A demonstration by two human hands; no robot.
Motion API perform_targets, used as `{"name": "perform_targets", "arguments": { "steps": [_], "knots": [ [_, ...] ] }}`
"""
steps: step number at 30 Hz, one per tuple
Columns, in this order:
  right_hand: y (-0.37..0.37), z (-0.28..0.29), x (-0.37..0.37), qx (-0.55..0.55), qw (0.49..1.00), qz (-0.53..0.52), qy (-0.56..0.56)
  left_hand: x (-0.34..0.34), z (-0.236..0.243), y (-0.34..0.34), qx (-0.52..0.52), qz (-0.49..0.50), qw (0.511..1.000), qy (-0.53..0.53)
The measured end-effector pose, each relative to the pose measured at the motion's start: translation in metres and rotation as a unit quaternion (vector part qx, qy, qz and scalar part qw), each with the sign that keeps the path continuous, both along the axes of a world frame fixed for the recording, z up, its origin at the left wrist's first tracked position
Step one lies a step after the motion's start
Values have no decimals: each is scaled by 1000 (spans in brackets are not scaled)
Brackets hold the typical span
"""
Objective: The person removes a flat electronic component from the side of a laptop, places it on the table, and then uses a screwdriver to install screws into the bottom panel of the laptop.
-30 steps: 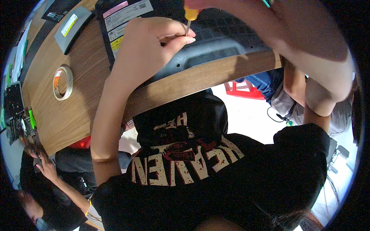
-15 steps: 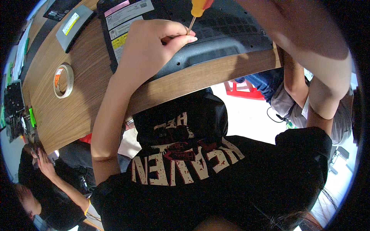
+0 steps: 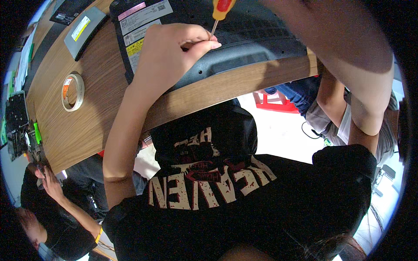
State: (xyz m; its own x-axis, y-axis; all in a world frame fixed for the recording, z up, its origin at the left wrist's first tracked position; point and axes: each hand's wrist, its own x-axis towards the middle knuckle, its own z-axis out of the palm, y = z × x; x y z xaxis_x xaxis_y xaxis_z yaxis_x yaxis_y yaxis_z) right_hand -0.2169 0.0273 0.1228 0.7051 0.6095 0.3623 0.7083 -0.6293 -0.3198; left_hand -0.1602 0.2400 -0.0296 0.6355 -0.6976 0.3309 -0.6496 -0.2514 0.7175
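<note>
Left hand [image 3: 167, 54] rests on the upturned black laptop [image 3: 217, 43] at the near edge of the wooden table [image 3: 100, 117], fingertips pinched around the thin metal shaft of the orange-handled screwdriver [image 3: 220, 13], which stands tilted on the laptop's underside. Right hand is out of frame above; only its forearm shows. A roll of tape [image 3: 72, 92] lies toward the table's left edge, well apart.

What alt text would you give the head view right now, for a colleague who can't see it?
The left hand pinches the metal shaft of an orange-handled screwdriver against the underside of a dark laptop on a wooden table; the right hand is out of frame. A roll of tape lies to the left.
</note>
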Motion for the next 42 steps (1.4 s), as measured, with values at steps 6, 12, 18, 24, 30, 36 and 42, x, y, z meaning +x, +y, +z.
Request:
{"name": "perform_targets", "arguments": {
  "steps": [6,12,18,24,30,36,42],
  "knots": [
    [5,2,5,-16,1000,-9,-4,1,0,0,-32,-32,999,2],
    [12,2,14,-41,999,-25,-5,-2,0,1,6,-12,1000,19],
    [31,7,3,-128,986,-90,-48,-4,2,1,3,-4,998,67],
    [36,-34,11,183,973,-62,-125,1,11,1,-37,-47,997,53],
    [11,-23,24,31,998,43,14,0,17,0,-38,-18,999,31],
    [24,-7,49,-187,967,72,155,2,18,0,-43,-10,998,35],
    [21,-19,24,76,994,78,-13,2,15,-5,-117,-17,990,82]
  ]
}}
